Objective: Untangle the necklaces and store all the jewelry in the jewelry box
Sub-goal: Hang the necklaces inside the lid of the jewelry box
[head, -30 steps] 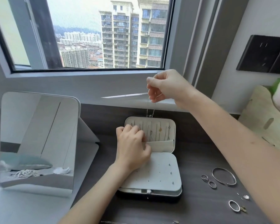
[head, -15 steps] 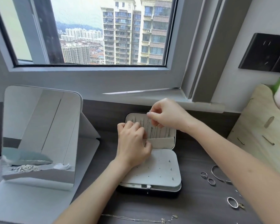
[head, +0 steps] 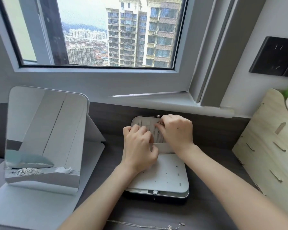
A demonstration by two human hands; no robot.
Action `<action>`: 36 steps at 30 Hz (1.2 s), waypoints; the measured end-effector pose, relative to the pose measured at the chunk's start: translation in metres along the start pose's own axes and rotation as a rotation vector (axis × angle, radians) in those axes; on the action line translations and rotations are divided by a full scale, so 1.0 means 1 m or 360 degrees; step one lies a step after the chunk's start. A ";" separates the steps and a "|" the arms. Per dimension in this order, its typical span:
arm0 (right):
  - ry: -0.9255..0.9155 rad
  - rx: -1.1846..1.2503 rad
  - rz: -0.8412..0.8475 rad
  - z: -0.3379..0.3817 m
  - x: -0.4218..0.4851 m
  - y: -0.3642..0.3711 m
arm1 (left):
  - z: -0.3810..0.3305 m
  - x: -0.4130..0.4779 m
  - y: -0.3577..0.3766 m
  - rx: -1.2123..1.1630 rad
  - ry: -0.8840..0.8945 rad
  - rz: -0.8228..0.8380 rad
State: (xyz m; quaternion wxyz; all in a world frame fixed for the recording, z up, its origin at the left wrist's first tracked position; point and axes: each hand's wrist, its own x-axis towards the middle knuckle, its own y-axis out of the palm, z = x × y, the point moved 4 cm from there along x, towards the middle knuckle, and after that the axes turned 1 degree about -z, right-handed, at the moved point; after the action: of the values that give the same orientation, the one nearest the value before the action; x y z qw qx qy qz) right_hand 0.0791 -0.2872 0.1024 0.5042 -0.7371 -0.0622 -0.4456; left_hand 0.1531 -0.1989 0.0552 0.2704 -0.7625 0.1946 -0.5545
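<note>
Dark bench point(head: 214, 138) under a window. Mirror point(head: 45, 138) left of jewelry box point(head: 165, 180). Left hand point(head: 138, 151): fingers curled on the box's lid pocket point(head: 163, 146). Right hand point(head: 178, 131), nearer the lid's top edge, pinches necklace point(head: 157, 135); chain runs down the lid. Second necklace point(head: 148, 226) lies in front of the box.

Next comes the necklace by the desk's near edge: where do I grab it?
Pinch the necklace from above at its right end, by the small charms; it lies thin and flat, stretched along the desk, likely offering little else.
</note>
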 end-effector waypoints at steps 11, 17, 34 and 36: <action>0.0422 0.0147 -0.0288 -0.005 0.004 -0.003 | -0.001 -0.001 -0.001 0.0007 0.0007 0.0005; 0.0681 0.0368 -0.0050 -0.015 0.004 -0.003 | 0.000 -0.001 0.000 0.0028 0.0005 0.0012; 0.0459 0.0226 0.0117 -0.014 -0.012 -0.005 | 0.001 -0.001 0.001 0.0030 0.0017 0.0007; 0.0389 0.0159 0.0102 -0.011 -0.014 -0.003 | 0.001 -0.001 0.001 0.0032 0.0017 0.0006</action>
State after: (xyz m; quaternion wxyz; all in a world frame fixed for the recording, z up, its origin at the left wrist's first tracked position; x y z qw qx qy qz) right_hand 0.0630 -0.2893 0.0949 0.5580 -0.6529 0.0011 -0.5121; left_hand 0.1536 -0.1990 0.0536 0.2783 -0.7564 0.1919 -0.5599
